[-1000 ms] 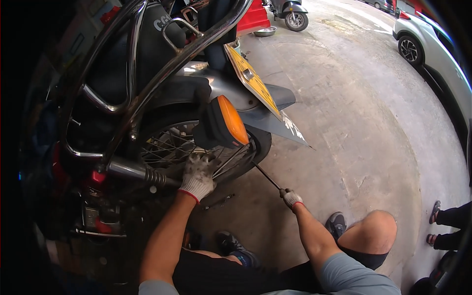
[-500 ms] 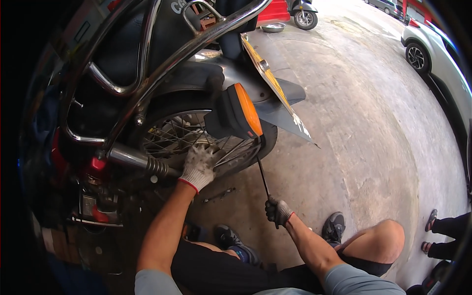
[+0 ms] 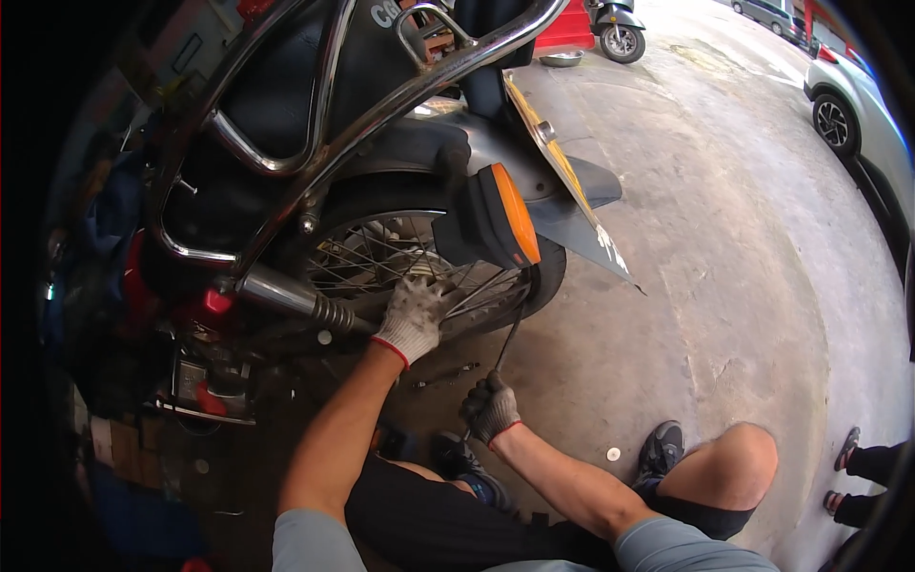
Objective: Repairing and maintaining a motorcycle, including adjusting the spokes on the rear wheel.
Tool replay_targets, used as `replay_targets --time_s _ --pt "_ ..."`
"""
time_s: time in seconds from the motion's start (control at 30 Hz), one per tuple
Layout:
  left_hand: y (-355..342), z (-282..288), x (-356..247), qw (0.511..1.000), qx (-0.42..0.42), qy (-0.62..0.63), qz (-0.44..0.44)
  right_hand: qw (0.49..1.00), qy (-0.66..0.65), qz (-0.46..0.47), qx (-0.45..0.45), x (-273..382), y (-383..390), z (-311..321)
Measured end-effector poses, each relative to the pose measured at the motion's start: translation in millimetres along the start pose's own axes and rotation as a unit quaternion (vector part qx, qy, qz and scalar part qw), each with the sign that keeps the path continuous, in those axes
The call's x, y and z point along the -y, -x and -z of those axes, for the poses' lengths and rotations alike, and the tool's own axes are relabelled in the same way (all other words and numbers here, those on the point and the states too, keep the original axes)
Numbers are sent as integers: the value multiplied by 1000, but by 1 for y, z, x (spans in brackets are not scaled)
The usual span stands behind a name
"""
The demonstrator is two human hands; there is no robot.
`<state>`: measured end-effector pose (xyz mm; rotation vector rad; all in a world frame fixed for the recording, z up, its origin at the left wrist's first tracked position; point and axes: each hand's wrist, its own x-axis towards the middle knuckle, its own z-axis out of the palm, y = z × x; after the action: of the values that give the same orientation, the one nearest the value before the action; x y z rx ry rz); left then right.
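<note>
A motorcycle's spoked rear wheel (image 3: 367, 253) stands in front of me, beneath a black mudguard. My left hand (image 3: 416, 315), in a dirty white glove with a red cuff, is closed over the wheel's near side, its fingertips partly hidden among the spokes. A long, thin dark metal bar (image 3: 510, 341), like a tyre lever, is gripped in my right hand (image 3: 491, 407), gloved and blackened. The bar's upper end meets the tyre (image 3: 548, 276) near the rim, below the orange indicator lamp (image 3: 515, 214); its exact contact is hidden.
A chrome rack (image 3: 329, 153) and an exhaust or shock tube (image 3: 276, 291) crowd the left. Small metal tools (image 3: 446, 376) lie on the concrete floor beneath the wheel. A white car (image 3: 858, 114) stands at right; another person's legs (image 3: 877, 462) show at lower right.
My right hand has swung left and slightly down, tilting the bar the other way. My left hand stays on the wheel. The whole view has shifted a little.
</note>
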<state>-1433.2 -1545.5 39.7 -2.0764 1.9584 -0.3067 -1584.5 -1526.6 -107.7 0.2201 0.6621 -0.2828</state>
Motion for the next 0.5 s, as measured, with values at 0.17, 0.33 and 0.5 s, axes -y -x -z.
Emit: replay_targets --time_s 0.17,0.33,0.5 --pt "0 7 -2 1000 13 8 -7 993 -94 39 61 -9 5 -36" --pt "4 -3 4 998 -31 52 -25 994 -66 41 73 -7 16 -55" --pt "8 -11 11 999 -38 22 18 992 -59 60 97 -7 25 -57"
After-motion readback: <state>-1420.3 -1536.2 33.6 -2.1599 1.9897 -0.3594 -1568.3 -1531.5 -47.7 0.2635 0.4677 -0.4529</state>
